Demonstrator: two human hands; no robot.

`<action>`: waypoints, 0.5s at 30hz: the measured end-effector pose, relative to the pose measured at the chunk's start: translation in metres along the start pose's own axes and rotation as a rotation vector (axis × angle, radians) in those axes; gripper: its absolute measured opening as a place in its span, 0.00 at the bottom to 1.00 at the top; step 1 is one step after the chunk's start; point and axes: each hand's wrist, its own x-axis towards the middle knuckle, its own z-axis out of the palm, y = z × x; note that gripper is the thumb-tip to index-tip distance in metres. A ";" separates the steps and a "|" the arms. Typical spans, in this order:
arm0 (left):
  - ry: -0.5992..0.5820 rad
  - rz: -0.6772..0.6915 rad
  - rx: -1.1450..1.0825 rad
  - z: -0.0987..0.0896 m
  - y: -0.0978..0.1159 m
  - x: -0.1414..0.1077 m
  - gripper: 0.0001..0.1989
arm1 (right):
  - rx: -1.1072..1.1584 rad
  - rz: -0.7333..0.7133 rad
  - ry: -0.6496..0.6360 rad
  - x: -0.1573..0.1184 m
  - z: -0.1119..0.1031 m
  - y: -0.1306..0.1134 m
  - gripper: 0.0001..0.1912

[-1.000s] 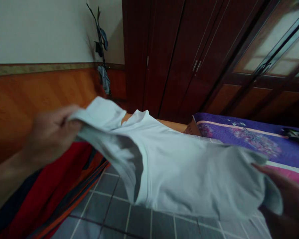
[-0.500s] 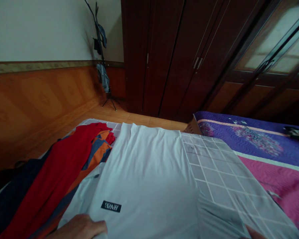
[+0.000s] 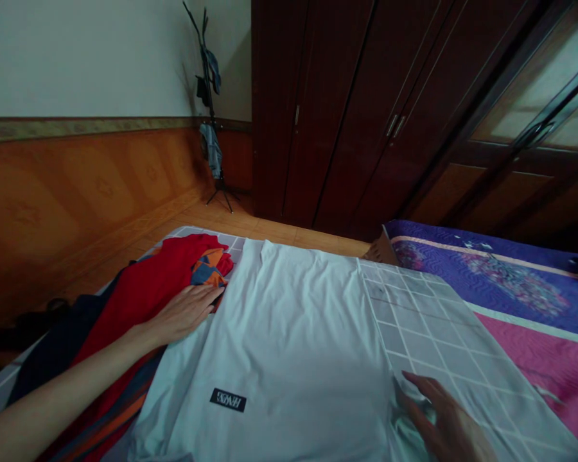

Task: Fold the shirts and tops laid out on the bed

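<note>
Spreading fingers wide, right hand (image 3: 447, 416) is flanking white shirt (image 3: 293, 333) opposite narrow-fingered left hand (image 3: 180, 316); light, even pressure is likely suiting cloth.

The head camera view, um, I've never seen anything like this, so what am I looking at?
There's no robot here. One camera on a person's head looks forward and down at their bare hands. A pale shirt with a dark label lies spread on a grey checked sheet. Beside it, on the left, are red and dark blue clothes. The left hand rests flat near the shirt's left edge; the right hand is open by its right edge. Neither visibly grips anything. Behind stands a dark red wardrobe.
</note>
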 end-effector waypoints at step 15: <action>-0.045 -0.148 0.007 -0.010 -0.005 0.039 0.03 | -0.336 0.145 -0.193 0.171 0.037 -0.021 0.29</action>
